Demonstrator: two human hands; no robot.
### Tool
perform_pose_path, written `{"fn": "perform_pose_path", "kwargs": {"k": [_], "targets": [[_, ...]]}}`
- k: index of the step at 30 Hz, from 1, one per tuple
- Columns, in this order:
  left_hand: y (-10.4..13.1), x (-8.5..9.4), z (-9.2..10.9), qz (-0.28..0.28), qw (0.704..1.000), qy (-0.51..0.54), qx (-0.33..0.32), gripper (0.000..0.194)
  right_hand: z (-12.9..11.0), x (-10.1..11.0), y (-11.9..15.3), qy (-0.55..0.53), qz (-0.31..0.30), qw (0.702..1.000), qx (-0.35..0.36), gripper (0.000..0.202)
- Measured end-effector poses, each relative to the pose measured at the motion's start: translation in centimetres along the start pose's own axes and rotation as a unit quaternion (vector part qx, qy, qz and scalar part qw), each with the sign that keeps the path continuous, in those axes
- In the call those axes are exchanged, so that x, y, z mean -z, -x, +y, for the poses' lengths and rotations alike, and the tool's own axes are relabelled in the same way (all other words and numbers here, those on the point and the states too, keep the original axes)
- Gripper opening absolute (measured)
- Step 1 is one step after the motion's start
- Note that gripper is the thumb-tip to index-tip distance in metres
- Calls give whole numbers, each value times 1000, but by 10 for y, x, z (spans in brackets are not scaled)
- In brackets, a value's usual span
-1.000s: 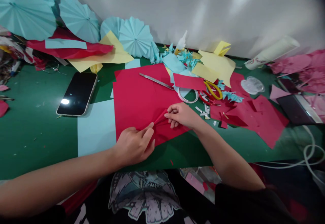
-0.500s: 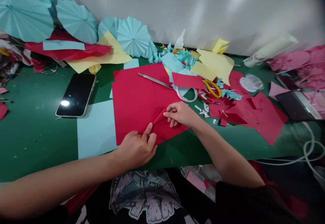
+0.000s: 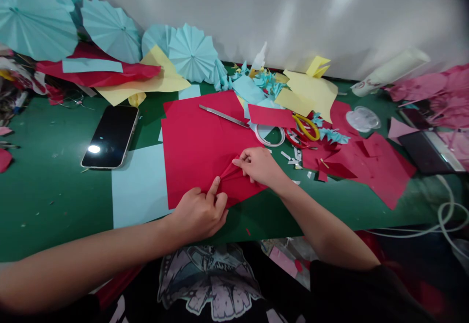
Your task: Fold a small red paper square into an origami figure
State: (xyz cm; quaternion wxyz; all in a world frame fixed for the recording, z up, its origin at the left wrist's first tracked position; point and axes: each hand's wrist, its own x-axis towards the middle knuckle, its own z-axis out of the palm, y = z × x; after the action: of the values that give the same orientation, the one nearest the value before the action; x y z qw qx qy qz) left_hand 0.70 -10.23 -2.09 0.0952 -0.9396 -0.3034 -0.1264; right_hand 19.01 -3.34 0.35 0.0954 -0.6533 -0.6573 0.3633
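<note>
Pleat in red paper [image 3: 205, 142] (pinched both ends) runs lower-left to upper-right.

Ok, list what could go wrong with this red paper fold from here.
1. The left hand and right hand pinch narrow pleats at the near corner of the large red paper sheet; uneven pressure could skew the creases or tear it.
2. The sheet overlaps a pale blue paper sheet, which may slide and shift the fold.
3. A metal ruler rests on the sheet's far edge and could get dragged.
</note>
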Motion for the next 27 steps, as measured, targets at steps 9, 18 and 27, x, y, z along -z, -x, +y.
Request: {"fn": "perform_pose_path", "kwargs": {"k": [9, 18, 27], "targets": [[-2, 1, -4, 54, 997, 6, 55, 11, 6, -4, 1, 15, 5, 999, 31, 25], [-2, -12, -3, -2, 995, 101, 20, 17, 9, -4, 1, 24, 5, 998, 59, 22], [-1, -10, 0, -16, 992, 121, 10, 18, 6, -8, 2, 121, 61, 989, 67, 30]]}}
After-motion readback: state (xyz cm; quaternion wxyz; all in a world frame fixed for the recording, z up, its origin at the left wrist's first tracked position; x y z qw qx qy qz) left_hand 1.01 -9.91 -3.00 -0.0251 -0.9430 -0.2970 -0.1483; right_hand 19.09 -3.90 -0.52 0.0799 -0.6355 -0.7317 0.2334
